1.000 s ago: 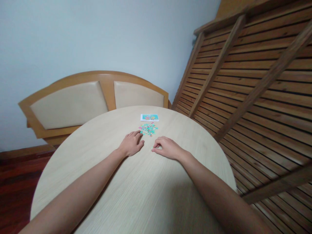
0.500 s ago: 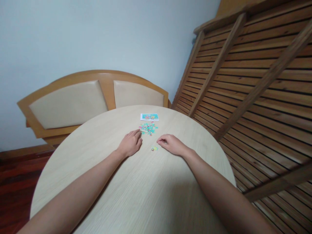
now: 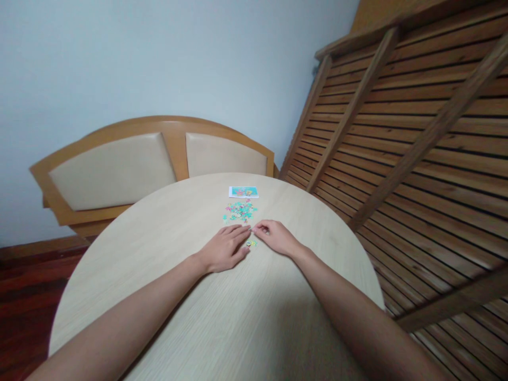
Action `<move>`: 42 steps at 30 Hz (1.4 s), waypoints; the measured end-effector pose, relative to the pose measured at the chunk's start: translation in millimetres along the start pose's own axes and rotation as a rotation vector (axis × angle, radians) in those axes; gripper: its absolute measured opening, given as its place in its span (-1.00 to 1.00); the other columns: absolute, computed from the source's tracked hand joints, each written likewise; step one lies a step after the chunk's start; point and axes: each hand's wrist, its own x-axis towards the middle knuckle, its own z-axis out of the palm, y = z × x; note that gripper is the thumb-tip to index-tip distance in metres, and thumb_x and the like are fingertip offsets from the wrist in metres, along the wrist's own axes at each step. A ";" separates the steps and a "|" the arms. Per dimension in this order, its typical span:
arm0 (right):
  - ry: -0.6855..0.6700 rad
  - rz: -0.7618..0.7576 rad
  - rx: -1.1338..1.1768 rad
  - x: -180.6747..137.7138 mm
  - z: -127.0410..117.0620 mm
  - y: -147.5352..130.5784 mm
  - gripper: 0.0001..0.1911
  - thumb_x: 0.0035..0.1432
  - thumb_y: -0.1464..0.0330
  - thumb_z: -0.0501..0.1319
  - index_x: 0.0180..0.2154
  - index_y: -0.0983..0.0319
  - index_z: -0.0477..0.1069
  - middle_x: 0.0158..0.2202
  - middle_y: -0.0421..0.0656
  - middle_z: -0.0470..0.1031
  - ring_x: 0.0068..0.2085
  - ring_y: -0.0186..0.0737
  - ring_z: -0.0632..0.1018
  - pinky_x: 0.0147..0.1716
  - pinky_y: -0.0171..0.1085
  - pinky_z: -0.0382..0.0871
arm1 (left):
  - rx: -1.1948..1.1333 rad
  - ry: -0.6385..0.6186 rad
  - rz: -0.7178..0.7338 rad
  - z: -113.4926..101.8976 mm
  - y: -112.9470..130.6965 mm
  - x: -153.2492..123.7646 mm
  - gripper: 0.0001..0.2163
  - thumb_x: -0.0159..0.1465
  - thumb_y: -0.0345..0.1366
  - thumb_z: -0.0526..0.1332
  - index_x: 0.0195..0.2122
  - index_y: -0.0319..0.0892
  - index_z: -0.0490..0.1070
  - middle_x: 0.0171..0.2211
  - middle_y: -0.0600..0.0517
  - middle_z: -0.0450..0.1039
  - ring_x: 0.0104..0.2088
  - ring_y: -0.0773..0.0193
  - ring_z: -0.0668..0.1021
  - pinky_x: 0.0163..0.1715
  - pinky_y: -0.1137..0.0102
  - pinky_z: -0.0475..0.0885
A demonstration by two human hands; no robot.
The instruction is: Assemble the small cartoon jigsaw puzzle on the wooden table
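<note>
Lying heaped, small puzzle pieces (image 3: 242, 210) show mostly teal, some pink.

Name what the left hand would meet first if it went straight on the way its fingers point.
The left hand would probably meet the right hand first; whether the two already touch is unclear.

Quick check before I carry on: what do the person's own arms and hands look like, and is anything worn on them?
The left forearm and right forearm are bare, with no sleeves in view. The left hand and right hand are ungloved. I see no watch, bracelet, cable or marking; rings would be hard to make out at this size.
</note>
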 end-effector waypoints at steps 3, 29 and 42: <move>0.042 -0.022 -0.090 0.7 2.4 0.3 -0.76 0.30 0.24 0.19 -0.24 0.25 0.55 -0.25 -0.10 0.61 -0.22 -0.23 0.54 -0.16 -0.27 0.34 | -0.004 -0.007 -0.020 0.7 -0.9 -0.3 -0.53 0.43 -0.11 0.01 0.30 -0.17 0.26 0.32 -0.12 0.24 0.29 -0.04 0.31 0.26 0.03 0.22; 0.021 -0.082 -0.270 0.6 6.9 1.9 -0.75 0.33 0.29 0.18 -0.03 0.20 0.52 -0.06 -0.06 0.53 0.00 -0.12 0.46 0.03 -0.14 0.28 | 0.141 0.135 -0.475 3.1 -35.3 1.4 -0.71 0.38 -0.21 0.04 -0.03 -0.20 0.46 0.08 -0.16 0.48 0.08 -0.03 0.50 0.10 0.07 0.39; 0.032 -0.104 -0.279 1.2 9.5 4.9 -0.77 0.33 0.28 0.19 -0.05 0.17 0.52 -0.05 -0.07 0.52 0.00 -0.12 0.46 0.03 -0.12 0.29 | 0.103 0.041 -0.289 12.3 -55.3 4.1 -0.56 0.43 -0.14 -0.03 0.20 -0.25 0.37 0.28 -0.14 0.30 0.28 -0.03 0.31 0.29 0.07 0.19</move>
